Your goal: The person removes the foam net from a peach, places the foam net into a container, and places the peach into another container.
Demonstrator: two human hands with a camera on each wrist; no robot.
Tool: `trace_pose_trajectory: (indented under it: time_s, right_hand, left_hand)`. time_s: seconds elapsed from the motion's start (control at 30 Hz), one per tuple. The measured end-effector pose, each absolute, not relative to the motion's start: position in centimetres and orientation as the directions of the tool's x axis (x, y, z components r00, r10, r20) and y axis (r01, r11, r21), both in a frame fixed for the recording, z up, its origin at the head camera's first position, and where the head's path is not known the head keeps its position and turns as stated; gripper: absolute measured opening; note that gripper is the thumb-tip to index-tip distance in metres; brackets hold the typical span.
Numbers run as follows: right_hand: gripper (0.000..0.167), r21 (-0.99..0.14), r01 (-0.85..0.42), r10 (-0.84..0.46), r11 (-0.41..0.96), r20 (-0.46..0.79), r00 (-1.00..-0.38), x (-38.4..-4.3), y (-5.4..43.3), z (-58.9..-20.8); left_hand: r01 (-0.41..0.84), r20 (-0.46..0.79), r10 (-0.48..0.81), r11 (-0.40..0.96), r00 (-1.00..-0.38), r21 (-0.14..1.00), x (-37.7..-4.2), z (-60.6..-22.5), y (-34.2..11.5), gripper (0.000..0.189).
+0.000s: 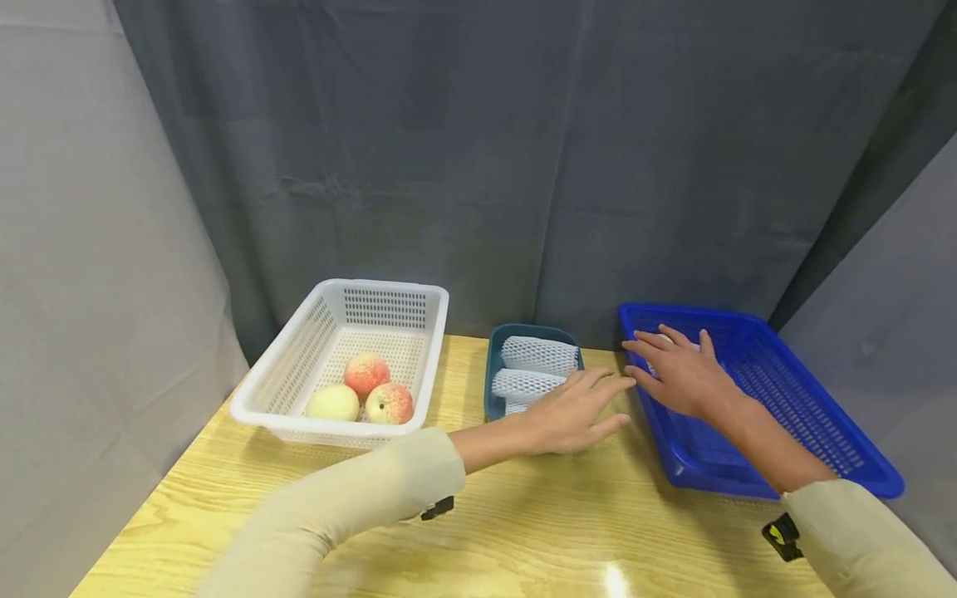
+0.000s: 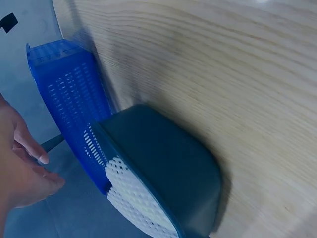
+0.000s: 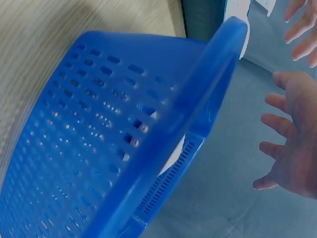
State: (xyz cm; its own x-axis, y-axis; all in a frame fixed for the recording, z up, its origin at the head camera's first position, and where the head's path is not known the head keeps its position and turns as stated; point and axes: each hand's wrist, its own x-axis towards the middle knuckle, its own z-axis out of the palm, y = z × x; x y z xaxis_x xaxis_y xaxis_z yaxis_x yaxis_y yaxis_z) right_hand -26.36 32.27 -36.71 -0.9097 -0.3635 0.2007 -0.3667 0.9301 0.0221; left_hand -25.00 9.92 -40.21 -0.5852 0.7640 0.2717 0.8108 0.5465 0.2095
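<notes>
My left hand (image 1: 576,413) hovers at the front right of a small dark teal box (image 1: 493,365), fingers spread and holding nothing. White foam net sleeves (image 1: 538,355) lie in that box, and one sticks up past its rim in the left wrist view (image 2: 136,198). Over the left part of a blue perforated basket (image 1: 792,399) is my right hand (image 1: 680,370), its fingers also spread and nothing gripped. Beneath it a white thing (image 3: 173,156) sits inside the basket, mostly hidden by the hand and the basket wall.
At the left stands a white perforated basket (image 1: 340,291) with three peaches (image 1: 366,374), two reddish and one pale. All the containers are on a wooden table (image 1: 523,523). A dark grey curtain (image 1: 478,166) hangs behind them, with lighter cloth (image 1: 90,249) on the sides.
</notes>
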Motion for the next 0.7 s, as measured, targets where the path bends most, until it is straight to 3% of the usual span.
trace_pose_trajectory:
  time_s: [0.27,0.57,0.7]
  right_hand:
    - [0.051,0.001,-0.345,-0.339,0.939,0.190,-0.922,-26.5,33.1,-36.2]
    - [0.050,0.001,-0.346,-0.338,0.938,0.206,-0.918,-26.6,33.7,-36.5]
    - [0.051,0.004,-0.332,-0.326,0.943,0.198,-0.925,-26.5,34.0,-36.8]
  left_hand:
    - [0.824,0.223,0.793,0.542,-0.566,0.166,-24.4,-41.1,12.6,0.054]
    - [0.874,0.153,0.877,0.473,-0.456,-0.109,-23.3,-41.8,15.3,0.056]
    - [0.878,0.130,0.890,0.454,-0.438,-0.153,-23.0,-42.2,16.2,0.056]
